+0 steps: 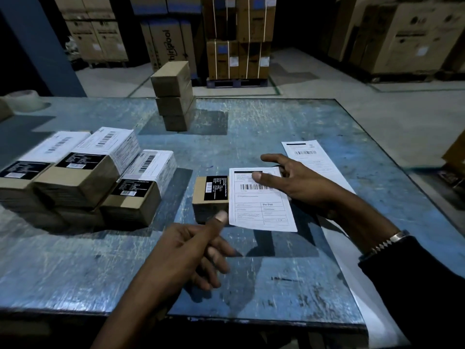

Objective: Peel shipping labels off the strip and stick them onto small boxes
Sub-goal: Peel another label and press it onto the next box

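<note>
A white shipping label (261,205) lies over a small brown box (208,197) at the table's middle. The box shows a black sticker on its left side. My right hand (297,182) pinches the label's top part, thumb on the barcode and fingers behind. My left hand (198,245) hovers just below the box with its thumb raised near the label's lower left corner and its fingers loosely curled, holding nothing. The label strip (309,157) runs from the right of the label down under my right arm toward the table's front edge.
Several labelled boxes (93,167) are stacked at the left. Three plain brown boxes (173,96) form a stack at the back centre. A tape roll (24,100) sits at the far left. The worn blue table (289,285) ends at right. Large cartons stand on the floor beyond.
</note>
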Demonstrator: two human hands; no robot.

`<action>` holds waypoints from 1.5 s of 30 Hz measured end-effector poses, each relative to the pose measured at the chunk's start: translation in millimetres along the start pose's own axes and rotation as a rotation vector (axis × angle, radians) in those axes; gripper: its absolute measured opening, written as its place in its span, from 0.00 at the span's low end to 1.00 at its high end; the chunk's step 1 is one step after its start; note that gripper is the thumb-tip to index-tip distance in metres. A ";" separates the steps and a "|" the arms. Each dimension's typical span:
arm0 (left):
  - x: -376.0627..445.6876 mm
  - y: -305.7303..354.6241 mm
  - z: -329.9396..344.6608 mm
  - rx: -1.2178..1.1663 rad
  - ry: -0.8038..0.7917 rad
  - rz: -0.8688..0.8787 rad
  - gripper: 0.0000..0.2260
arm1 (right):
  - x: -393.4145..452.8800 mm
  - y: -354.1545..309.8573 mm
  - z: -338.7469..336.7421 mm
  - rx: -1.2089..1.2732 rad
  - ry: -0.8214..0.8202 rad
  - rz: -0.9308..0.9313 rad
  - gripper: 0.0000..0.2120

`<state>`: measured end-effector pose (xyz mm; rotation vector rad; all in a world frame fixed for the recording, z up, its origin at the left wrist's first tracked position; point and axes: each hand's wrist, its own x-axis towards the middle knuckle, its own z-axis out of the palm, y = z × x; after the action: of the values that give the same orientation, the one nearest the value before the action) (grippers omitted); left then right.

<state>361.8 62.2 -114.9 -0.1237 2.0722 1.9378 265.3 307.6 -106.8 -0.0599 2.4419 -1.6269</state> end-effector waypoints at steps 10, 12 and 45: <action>78.6 44.1 -11.9 0.777 0.225 0.635 0.21 | 1.0 1.6 -3.0 -0.097 -0.003 0.012 0.40; 95.1 50.2 -5.1 0.969 0.115 0.490 0.38 | -2.1 4.0 -3.6 -0.097 -0.100 0.018 0.49; 115.6 25.7 -10.3 0.416 -0.030 0.371 0.24 | 3.8 8.0 -4.0 0.263 0.099 -0.039 0.21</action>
<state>243.4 70.5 -121.6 0.4032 2.5663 1.6191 261.4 313.8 -113.2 0.0141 2.2846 -1.9981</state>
